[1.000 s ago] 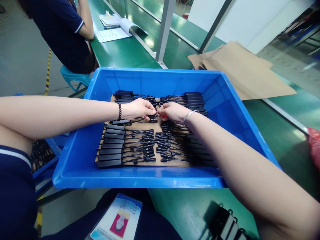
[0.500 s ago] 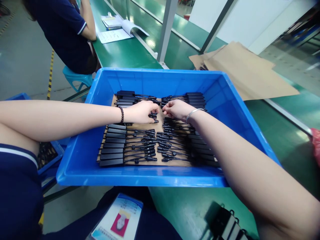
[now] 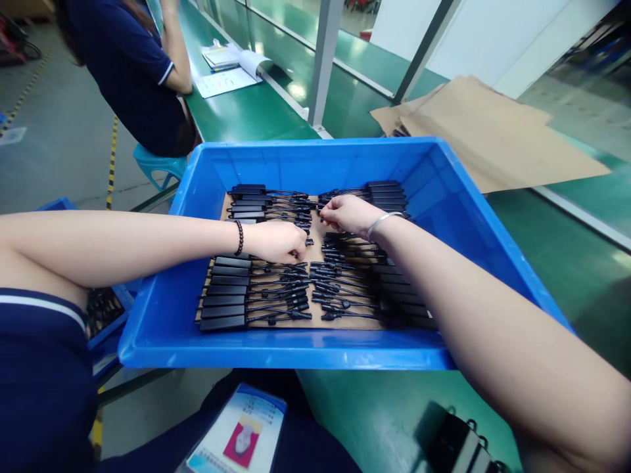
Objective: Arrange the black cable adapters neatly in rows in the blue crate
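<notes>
A blue bin (image 3: 286, 357) holds two columns of black adapters with short cables, their plugs pointing to the middle over brown cardboard (image 3: 316, 249). My left hand (image 3: 280, 242) lies over the left column, fingers curled down around the cable ends; what they grip is too small to make out. Below it is a row of left adapters (image 3: 224, 299). My right hand (image 3: 348, 213) is pinched at the cable ends of the right column, near the far right adapters (image 3: 387, 192). Whatever is between its fingertips is mostly hidden.
Brown paper sheets (image 3: 493, 135) lie on the green table beyond the bin. A person (image 3: 133, 72) sits at the far left by papers (image 3: 227, 82). More black adapters (image 3: 458, 443) stand at the lower right. A metal post (image 3: 325, 62) rises behind the bin.
My left hand has moved toward me and down the left column, uncovering adapters and cables at the far end. My right hand has stayed nearly in place.
</notes>
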The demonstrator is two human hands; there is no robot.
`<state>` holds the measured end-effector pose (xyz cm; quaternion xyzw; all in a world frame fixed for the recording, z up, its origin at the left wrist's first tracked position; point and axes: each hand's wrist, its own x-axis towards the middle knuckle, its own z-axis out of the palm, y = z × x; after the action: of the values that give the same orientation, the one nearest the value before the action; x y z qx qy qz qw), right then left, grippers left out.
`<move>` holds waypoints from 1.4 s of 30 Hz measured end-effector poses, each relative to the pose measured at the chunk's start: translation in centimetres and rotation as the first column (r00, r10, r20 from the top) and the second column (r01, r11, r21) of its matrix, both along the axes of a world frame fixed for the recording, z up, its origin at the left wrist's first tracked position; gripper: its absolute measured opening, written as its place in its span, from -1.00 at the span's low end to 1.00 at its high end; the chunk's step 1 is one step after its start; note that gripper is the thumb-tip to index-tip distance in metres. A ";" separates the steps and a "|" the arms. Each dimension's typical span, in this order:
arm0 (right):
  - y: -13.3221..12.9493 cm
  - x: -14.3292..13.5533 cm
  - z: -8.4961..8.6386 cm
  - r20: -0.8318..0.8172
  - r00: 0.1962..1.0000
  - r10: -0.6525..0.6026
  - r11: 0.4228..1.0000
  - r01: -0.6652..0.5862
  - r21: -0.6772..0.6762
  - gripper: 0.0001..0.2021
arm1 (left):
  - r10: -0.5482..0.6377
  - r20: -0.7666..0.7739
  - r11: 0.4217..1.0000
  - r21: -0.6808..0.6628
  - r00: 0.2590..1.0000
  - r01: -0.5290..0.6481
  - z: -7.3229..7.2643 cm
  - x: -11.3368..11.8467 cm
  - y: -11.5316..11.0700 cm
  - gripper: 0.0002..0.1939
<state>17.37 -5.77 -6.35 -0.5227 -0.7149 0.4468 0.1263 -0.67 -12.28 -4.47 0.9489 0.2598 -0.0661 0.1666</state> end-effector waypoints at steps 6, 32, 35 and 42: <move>-0.5 -0.2 1.0 -0.015 1.000 0.009 1.000 -0.009 -0.014 -0.88 | 0.063 -0.091 0.998 0.024 0.994 -0.061 0.2 0.3 -1.1 -0.72; -1.3 -0.5 2.8 -0.121 0.993 0.003 0.985 -0.024 -0.172 -0.87 | 0.455 0.074 0.839 -0.370 0.887 -0.399 1.5 -0.8 -3.6 -0.85; -1.5 -0.7 3.3 -0.117 0.991 0.068 0.987 -0.084 -0.140 -0.89 | 0.639 0.092 0.600 -0.681 0.763 -0.420 0.9 -1.3 -3.7 -0.64; -3.4 -1.4 5.9 0.050 0.983 0.179 0.980 -0.174 -0.100 -0.77 | 0.794 0.141 0.383 -0.872 0.591 -0.306 -0.2 -0.7 -3.1 -0.69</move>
<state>15.95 -9.18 -0.41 -0.4757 -0.7398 0.4741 0.0400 -1.40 -15.37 -4.68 0.5972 0.4613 0.1649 0.6351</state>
